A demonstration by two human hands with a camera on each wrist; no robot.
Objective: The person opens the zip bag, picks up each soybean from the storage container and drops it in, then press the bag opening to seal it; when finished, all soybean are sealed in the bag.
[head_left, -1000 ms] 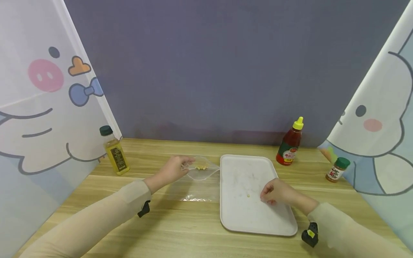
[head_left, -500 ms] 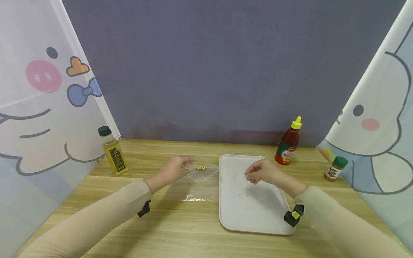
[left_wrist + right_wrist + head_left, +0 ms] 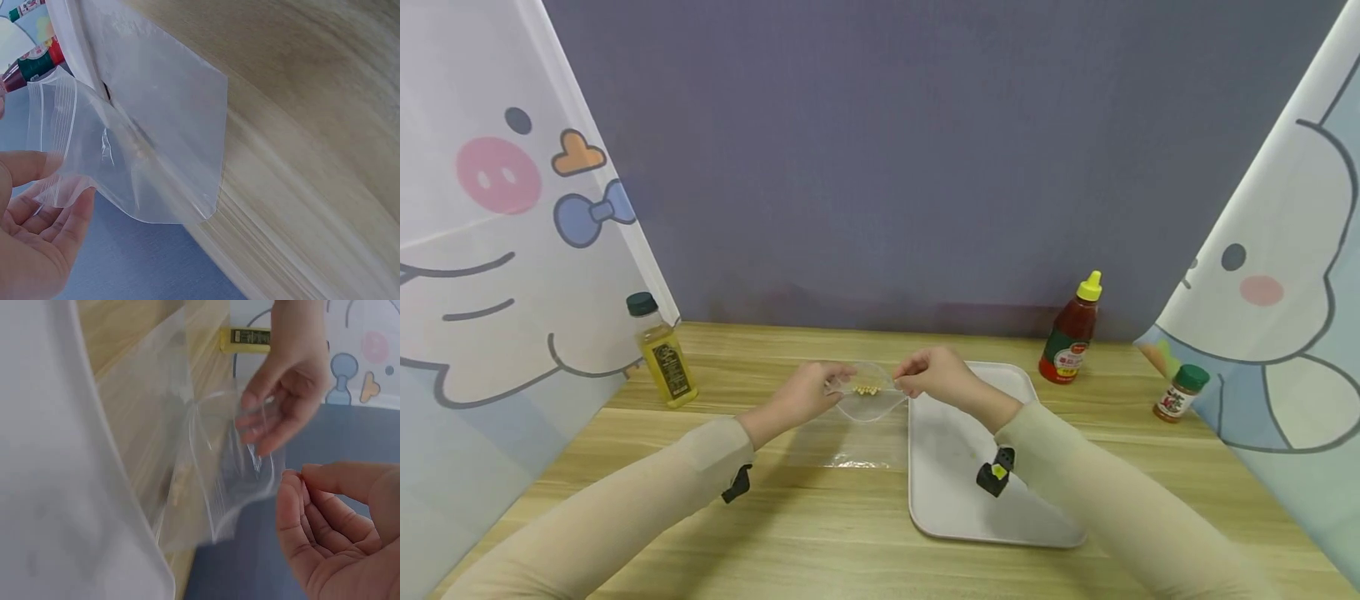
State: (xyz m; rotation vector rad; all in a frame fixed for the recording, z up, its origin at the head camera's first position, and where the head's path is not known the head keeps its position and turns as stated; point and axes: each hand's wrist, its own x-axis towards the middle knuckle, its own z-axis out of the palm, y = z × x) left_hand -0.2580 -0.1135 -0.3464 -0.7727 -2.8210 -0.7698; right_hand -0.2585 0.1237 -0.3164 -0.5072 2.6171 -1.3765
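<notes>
A clear zip bag (image 3: pixel 850 446) stands with its mouth spread toward me, and several small yellow beans (image 3: pixel 867 390) show inside. My left hand (image 3: pixel 805 392) pinches the bag's left rim; in the left wrist view its fingers (image 3: pixel 37 165) grip the ribbed zip strip. At the bag's right corner is my right hand (image 3: pixel 943 379), thumb and fingertip pressed together on a small bean mostly covered by them. The right wrist view has those fingertips (image 3: pixel 291 478) just outside the mouth. One yellow bean (image 3: pixel 973 455) lies on the white tray (image 3: pixel 955 517).
An oil bottle (image 3: pixel 670 367) stands at the left of the wooden table (image 3: pixel 820 533). A red sauce bottle (image 3: pixel 1067 342) with a yellow cap is behind the tray's right side, and a green-capped spice jar (image 3: pixel 1180 392) stands farther right. Printed curtains flank the table.
My right hand has lifted from the tray and moved left and away from me to the bag's mouth, fingertips pinched. The left hand and bag have stayed put.
</notes>
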